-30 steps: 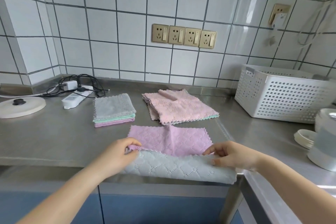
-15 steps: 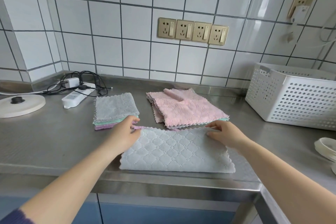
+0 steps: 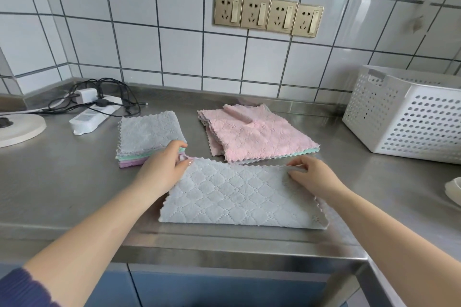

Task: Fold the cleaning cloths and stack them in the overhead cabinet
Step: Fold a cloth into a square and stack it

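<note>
- Grey cloth (image 3: 239,197) lies folded in half on the steel table (image 3: 62,182), near its front edge.
- Left hand (image 3: 162,169) pinches its far left corner; right hand (image 3: 311,174) pinches the far right corner.
- Folded stack (image 3: 149,137) and pink pile (image 3: 257,132) lie just behind.

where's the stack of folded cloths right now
In the head view the folded stack sits on the steel counter left of centre, just behind the left hand, with the white power strip to its left.
</note>
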The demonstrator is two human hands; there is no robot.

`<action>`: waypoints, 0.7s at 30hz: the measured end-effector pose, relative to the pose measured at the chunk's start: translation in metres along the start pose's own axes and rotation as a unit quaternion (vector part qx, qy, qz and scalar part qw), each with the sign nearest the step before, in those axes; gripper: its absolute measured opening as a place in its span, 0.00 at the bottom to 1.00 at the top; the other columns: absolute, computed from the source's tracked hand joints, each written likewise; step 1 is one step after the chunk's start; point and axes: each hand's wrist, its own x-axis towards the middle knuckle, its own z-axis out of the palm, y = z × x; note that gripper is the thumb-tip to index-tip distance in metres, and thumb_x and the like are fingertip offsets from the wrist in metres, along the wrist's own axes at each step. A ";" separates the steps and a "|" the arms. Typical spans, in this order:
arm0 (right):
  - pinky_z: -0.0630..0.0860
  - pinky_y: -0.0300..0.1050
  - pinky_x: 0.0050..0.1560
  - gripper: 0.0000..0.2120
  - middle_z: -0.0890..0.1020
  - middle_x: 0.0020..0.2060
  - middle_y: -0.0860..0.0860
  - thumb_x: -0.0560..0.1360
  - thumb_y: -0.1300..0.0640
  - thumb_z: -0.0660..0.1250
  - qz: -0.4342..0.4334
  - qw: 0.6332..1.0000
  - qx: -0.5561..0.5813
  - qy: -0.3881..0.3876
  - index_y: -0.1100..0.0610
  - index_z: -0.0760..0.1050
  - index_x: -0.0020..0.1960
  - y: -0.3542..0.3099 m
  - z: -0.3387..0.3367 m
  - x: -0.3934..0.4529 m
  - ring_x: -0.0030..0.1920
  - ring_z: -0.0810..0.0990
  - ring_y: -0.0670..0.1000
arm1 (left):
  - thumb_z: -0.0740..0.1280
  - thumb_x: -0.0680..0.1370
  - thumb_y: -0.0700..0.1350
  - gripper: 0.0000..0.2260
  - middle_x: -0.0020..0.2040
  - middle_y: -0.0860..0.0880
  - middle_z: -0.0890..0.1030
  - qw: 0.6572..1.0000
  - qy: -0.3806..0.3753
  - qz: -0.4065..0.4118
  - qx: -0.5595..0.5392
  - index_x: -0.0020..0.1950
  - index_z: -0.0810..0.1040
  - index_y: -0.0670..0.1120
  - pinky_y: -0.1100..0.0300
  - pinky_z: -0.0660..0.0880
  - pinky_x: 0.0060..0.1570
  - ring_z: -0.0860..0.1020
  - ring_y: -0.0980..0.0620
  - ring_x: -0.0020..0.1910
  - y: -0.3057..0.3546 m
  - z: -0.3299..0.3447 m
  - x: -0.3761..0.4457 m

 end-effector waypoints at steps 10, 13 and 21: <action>0.67 0.41 0.34 0.06 0.76 0.42 0.47 0.74 0.56 0.66 0.004 0.998 -0.060 0.025 0.49 0.73 0.50 -0.004 0.004 0.001 0.38 0.73 0.48 | 0.63 0.78 0.50 0.21 0.38 0.50 0.75 0.995 0.004 0.010 0.097 0.69 0.64 0.47 0.55 0.70 0.34 0.76 0.46 0.38 -0.002 0.005 0.010; 0.68 0.37 0.32 0.07 0.76 0.43 0.48 0.74 0.55 0.66 0.004 0.997 -0.072 0.034 0.51 0.75 0.53 -0.004 0.005 0.001 0.37 0.73 0.48 | 0.62 0.78 0.50 0.21 0.46 0.48 0.80 0.993 0.010 0.010 0.117 0.69 0.63 0.47 0.55 0.74 0.37 0.79 0.46 0.42 -0.002 0.007 0.010; 0.72 0.39 0.31 0.14 0.77 0.40 0.49 0.74 0.53 0.66 0.030 0.998 -0.046 0.029 0.51 0.72 0.59 -0.004 0.003 -0.002 0.34 0.74 0.49 | 0.61 0.78 0.47 0.13 0.49 0.47 0.81 0.994 -0.006 -0.026 0.108 0.62 0.71 0.46 0.58 0.69 0.38 0.78 0.45 0.47 -0.009 0.006 0.019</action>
